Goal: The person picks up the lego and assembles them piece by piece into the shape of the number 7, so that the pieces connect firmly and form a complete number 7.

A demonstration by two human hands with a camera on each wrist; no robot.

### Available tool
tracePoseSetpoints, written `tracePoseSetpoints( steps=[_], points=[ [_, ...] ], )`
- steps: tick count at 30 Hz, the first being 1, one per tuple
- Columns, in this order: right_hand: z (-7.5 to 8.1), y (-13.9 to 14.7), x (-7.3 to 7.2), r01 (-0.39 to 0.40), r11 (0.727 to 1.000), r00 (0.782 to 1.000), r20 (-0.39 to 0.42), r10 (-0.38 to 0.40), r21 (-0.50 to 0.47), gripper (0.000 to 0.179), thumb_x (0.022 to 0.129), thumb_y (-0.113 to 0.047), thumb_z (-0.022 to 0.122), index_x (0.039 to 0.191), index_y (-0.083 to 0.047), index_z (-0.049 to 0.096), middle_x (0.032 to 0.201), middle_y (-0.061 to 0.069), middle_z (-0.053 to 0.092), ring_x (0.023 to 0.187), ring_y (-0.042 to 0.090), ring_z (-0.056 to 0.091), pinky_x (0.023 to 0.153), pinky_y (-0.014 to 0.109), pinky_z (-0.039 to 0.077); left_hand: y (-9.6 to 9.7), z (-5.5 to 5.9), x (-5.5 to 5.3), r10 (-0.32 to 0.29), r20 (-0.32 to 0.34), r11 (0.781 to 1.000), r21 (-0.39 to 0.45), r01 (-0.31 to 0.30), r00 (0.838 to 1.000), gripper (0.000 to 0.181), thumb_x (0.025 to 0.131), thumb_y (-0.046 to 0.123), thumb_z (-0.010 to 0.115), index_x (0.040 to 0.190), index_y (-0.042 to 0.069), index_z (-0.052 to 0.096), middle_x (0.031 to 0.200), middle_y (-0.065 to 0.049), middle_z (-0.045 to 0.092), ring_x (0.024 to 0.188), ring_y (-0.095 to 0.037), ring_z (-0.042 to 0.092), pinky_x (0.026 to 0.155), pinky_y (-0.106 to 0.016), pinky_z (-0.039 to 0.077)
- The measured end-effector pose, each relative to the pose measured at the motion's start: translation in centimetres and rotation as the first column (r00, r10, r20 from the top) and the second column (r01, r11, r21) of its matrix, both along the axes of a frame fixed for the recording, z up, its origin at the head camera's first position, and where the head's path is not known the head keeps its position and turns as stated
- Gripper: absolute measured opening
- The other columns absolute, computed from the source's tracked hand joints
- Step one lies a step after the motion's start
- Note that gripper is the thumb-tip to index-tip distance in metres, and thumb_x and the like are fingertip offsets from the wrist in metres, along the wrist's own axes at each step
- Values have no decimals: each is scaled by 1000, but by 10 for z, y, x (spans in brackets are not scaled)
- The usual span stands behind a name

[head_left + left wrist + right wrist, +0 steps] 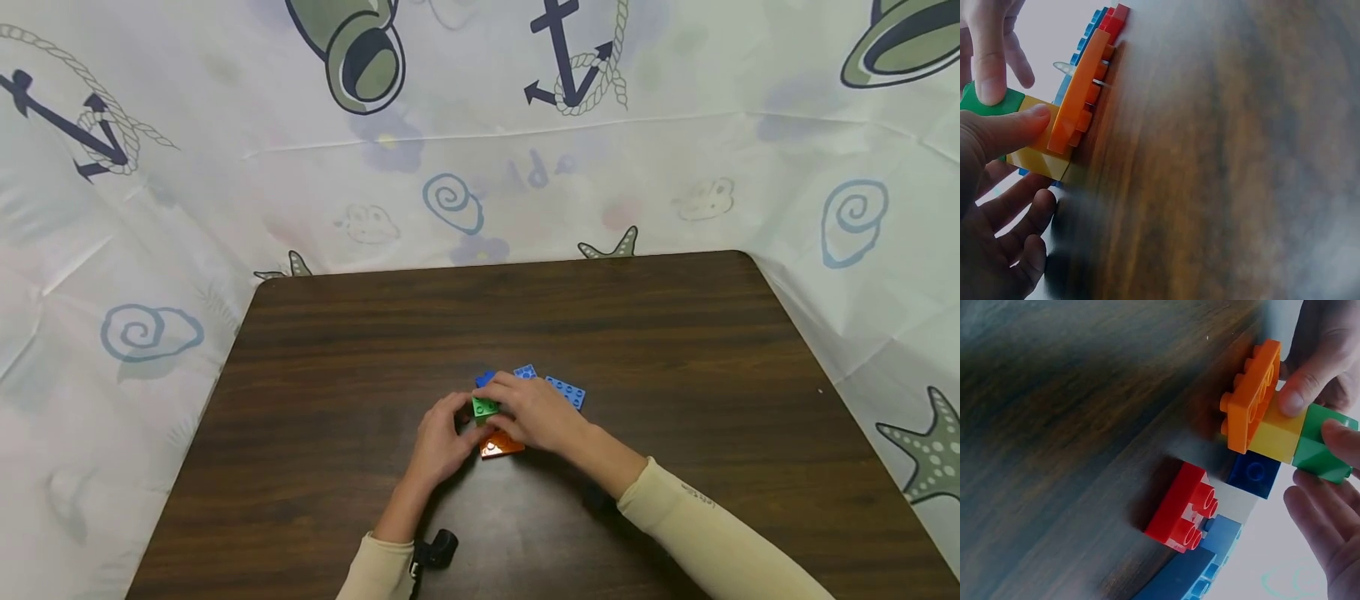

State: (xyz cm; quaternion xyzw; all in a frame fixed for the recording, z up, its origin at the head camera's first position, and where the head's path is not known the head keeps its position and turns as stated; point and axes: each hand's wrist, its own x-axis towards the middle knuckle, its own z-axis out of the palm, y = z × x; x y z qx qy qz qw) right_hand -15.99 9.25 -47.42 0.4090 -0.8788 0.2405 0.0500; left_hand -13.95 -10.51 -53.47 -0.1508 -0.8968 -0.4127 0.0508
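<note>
A green brick (1323, 444) sits stacked on a yellow brick (1279, 435). My right hand (534, 410) pinches the green brick between thumb and fingers. From the other side my left hand (441, 447) holds the yellow brick, its thumb pressed to the face in the left wrist view, the other fingers behind. Close against the yellow brick, an orange brick (501, 446) lies studs down with its hollow underside up. A dark blue brick (1255, 474) is just beyond the stack.
A red brick (1179, 508) lies near the right hand, partly hidden in the head view. Farther back are light blue bricks (566, 392). The dark wooden table (360, 350) stands against a patterned cloth (510, 183).
</note>
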Motion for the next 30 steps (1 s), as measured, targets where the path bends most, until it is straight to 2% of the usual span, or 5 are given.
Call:
tracePoseSetpoints(
  steps=[7,11,15,22,30],
  points=[
    [-5,3,0,8,1000,1000,21,-7,-30,36,89,-18,74,123,-12,66,111,0,63,80,11,63,71,27,54,1,0,1,-27,23,1000,-12,27,999,32,81,31,82,104,18,66,85,0,60,76,-18,53,67,-32,42],
    [-5,0,-1,-13,999,1000,23,14,-46,36,90,-18,73,124,-11,66,111,0,62,77,10,61,69,25,53,-2,2,1,-21,7,999,45,21,1000,34,79,27,85,107,19,67,90,3,62,78,-16,58,69,-33,47],
    [-5,1,-1,-23,998,1000,16,24,-61,35,90,-18,73,123,-10,66,111,1,62,77,11,62,70,25,53,-4,2,-1,-44,-24,995,86,46,999,36,79,27,85,111,19,69,98,8,65,85,-16,63,74,-35,53],
    [-6,2,-3,-19,997,1000,14,20,-74,34,89,-18,74,121,-10,67,110,1,62,76,12,63,70,24,53,-3,3,-8,-67,-41,996,63,69,997,34,78,25,85,108,17,70,97,7,67,84,-16,66,74,-34,55],
    [-10,2,-3,-22,996,1000,-12,21,-82,35,89,-18,75,122,-10,66,109,1,62,72,11,61,66,23,53,-3,6,-6,-51,-24,998,27,51,998,33,78,23,86,106,16,70,95,5,67,84,-17,66,73,-35,55]
  ],
)
